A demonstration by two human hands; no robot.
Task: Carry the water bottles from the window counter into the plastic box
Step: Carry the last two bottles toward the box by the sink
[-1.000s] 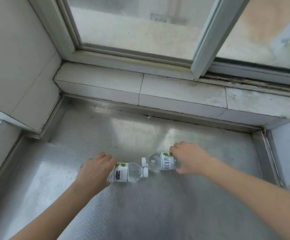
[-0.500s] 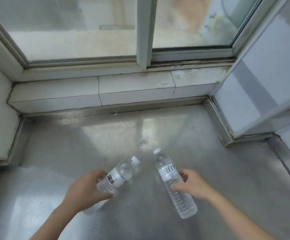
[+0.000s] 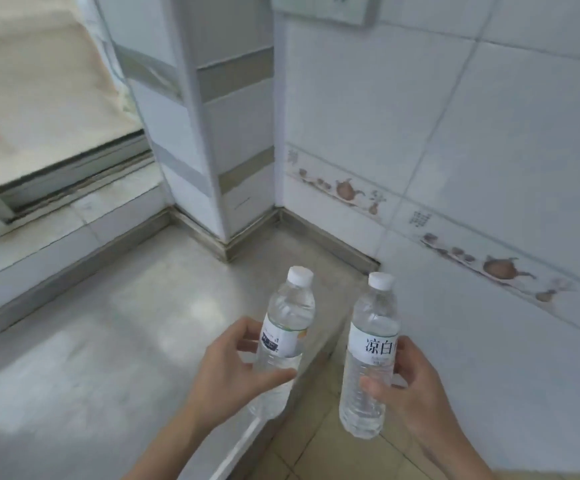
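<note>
L hand wrapped round btl 1 at label, over counter edge | R hand clamping btl 2 mid-body, upright past edge | prob full, weighty, thin walls, slick — grip at label | box not in view

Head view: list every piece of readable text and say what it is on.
"凉白": white label of the clear plastic water bottle in the right hand; the rest is hidden.
Dark label patch on the clear plastic bottle in the left hand: too blurred.
Grey marks on the wall's decorative tile strip: unreadable.
</note>
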